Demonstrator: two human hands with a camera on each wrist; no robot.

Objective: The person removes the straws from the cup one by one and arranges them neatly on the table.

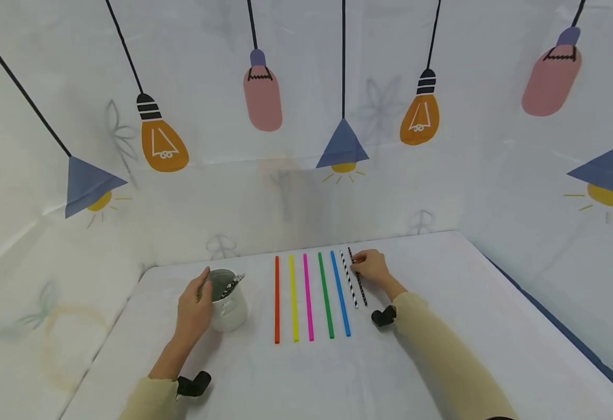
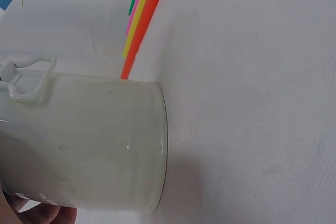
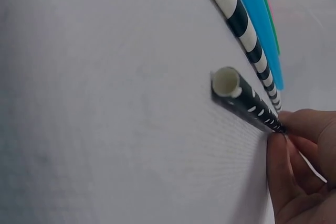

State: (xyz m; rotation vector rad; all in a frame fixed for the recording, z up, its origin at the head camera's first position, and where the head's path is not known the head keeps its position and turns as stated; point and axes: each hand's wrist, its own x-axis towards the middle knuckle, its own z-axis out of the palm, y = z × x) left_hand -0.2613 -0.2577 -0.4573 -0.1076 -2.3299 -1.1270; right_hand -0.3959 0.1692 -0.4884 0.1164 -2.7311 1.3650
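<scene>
Hands well apart, each on its own item. L hand grips a white cup by its side near the rim; L wrist view has a white handle on the cup wall, w/ fingers tucked behind the opp. side. Cup is on the L part of the worktop, left of a row of straws; can't tell if its base is fully down. Patterned blk/wht straws lean inside, ends poking just past the rim; exact no. unclear.

R hand pinches the far end of a blk straw w/ wht flecks btwn thumb & fingers, at the R end of the row. Its hollow near end faces the R wrist cam.

Row, L to R, roughly parallel w/ gaps btwn: orange-red straw, yellow straw, pink straw, green straw, blue straw, blk/wht striped straw, then the flecked one. Last two stop farther from the person than the coloured ones.

Pale yellow sleeves on both arms, w/ a blk device at each wrist. Wall behind has printed lamps, e.g. blue shade, orange bulb.
</scene>
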